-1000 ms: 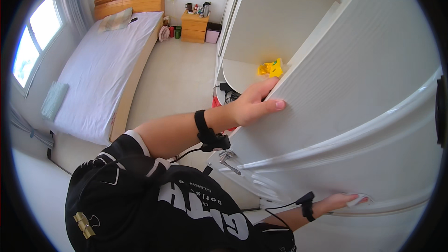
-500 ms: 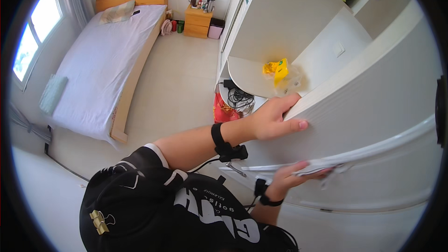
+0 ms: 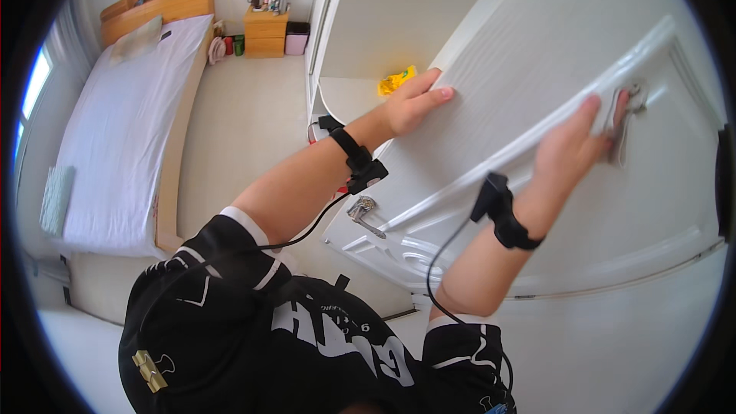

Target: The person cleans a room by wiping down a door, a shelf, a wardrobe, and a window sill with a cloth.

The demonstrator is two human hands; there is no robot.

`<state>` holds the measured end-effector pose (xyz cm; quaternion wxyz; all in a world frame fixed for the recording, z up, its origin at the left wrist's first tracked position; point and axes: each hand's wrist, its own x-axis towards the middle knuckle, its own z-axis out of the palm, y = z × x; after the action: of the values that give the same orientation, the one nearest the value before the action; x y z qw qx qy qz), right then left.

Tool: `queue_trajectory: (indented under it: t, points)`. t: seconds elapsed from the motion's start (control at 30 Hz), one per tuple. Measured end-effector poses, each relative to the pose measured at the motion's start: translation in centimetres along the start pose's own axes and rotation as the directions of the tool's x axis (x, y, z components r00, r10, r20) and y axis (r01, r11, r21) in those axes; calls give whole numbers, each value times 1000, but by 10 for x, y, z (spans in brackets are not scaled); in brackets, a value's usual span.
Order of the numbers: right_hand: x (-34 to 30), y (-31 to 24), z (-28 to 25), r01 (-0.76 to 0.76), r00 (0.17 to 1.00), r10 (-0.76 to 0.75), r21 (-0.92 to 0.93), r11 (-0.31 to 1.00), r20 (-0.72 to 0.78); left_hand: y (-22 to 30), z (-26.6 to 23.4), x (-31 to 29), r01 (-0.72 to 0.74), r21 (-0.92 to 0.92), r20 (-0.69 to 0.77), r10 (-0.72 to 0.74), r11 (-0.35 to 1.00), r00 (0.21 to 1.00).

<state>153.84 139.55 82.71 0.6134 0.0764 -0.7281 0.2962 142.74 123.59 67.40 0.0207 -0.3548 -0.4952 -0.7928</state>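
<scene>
My left hand (image 3: 416, 104) holds the top edge of a white panelled door (image 3: 506, 77), thumb on the near face and the other fingers over the far side. Farther right, my right hand (image 3: 567, 146) is at the door's moulded face. Its fingers are bent around a thin greyish-white cloth (image 3: 619, 138), which lies against the raised trim; part of it is blurred. A metal door handle (image 3: 366, 213) sits lower on the door, below my left forearm. Both wrists wear black straps with cables.
Behind the door stands a white shelf unit (image 3: 399, 23) with a yellow bag (image 3: 395, 81) on a rounded shelf. To the left are a bed (image 3: 130, 123) with a pale sheet, a wooden nightstand (image 3: 264, 34) and a pink bin (image 3: 296, 40). Light floor (image 3: 238, 115) lies between.
My right hand has moved up and right across the door's face with the cloth. My left hand stays on the door's edge, while the view has shifted right and shows more of the door.
</scene>
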Motion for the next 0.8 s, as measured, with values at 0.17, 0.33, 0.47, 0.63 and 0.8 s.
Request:
queue_trajectory:
  t: [0.17, 0.33, 0.47, 0.63, 0.8]
  points:
    - [-52, 39, 25, 258, 952, -299, -364, 895, -63, 0, 6, 12, -58, -5, 47, 58, 998, 997]
    - [-220, 87, -3, 78, 958, 15, -309, 948, 287, 8, 5, 7, -64, 195, 30, 59, 979, 998]
    - [-300, 72, -32, -247, 842, 293, -160, 956, 453, 22, 11, 0, -41, 106, -11, 42, 993, 999]
    - [-337, 83, -23, -413, 736, 461, -212, 886, 495, 12, 5, 1, -70, 202, -12, 74, 977, 997]
    - [-352, 90, -10, -517, 742, 533, -159, 841, 408, 8, 15, 1, -32, 202, 16, 29, 979, 999]
